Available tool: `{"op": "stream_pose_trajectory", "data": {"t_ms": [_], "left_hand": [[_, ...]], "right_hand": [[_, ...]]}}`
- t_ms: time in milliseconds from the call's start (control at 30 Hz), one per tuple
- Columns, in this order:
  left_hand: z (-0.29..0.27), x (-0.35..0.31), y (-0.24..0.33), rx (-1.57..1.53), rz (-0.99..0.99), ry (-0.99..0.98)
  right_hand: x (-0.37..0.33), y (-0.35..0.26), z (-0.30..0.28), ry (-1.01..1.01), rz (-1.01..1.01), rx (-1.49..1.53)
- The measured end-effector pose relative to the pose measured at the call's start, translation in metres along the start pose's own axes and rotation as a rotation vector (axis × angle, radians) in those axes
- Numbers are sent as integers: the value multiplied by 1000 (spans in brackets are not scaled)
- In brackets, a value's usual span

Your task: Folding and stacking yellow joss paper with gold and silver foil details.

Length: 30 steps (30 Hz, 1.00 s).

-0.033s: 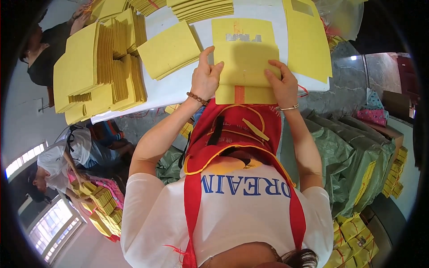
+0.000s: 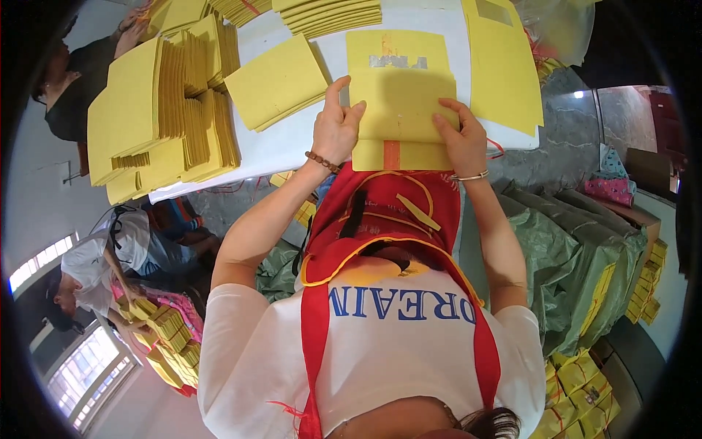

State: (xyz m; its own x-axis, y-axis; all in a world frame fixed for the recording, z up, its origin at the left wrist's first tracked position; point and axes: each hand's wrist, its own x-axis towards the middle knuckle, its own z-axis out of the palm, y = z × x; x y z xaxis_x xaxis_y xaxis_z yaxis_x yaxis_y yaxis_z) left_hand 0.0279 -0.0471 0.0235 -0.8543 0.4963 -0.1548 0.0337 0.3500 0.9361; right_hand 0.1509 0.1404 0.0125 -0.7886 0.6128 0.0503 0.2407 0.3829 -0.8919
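Note:
In front of me lie yellow paper sheets (image 2: pixel 406 110), overlapped, with a red strip near the close edge and a silvery patch toward the far end. My left hand (image 2: pixel 338 124) is at their left edge, index finger stretched out and thumb spread apart. On the right edge my right hand (image 2: pixel 462 137) has its thumb and index finger bent close together over the top paper; its other fingers are mostly hidden. Left of my left hand rests a small pile of yellow paper pieces (image 2: pixel 278 80).
Tall yellow paper stacks (image 2: pixel 135 102) crowd the left of the white table (image 2: pixel 256 150). A long yellow sheet stack (image 2: pixel 504 73) lies on the right. Green plastic-wrapped bundles (image 2: pixel 570 256) stand right of me. One person (image 2: pixel 95 256) handles yellow bundles at left; another (image 2: pixel 80 95) sits beyond the table.

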Motion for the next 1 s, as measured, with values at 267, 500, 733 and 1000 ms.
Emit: {"op": "stream_pose_trajectory", "data": {"t_ms": [267, 500, 733, 1000], "left_hand": [[-16, 6, 17, 1, 102, 106], [17, 12, 52, 623, 855, 28], [44, 14, 23, 913, 830, -108], [45, 15, 20, 962, 850, -82]], "right_hand": [[-4, -5, 0, 20, 37, -8], [-4, -10, 1, 62, 6, -24], [-1, -11, -7, -8, 39, -16], [-39, -24, -1, -60, -622, -655]]}}
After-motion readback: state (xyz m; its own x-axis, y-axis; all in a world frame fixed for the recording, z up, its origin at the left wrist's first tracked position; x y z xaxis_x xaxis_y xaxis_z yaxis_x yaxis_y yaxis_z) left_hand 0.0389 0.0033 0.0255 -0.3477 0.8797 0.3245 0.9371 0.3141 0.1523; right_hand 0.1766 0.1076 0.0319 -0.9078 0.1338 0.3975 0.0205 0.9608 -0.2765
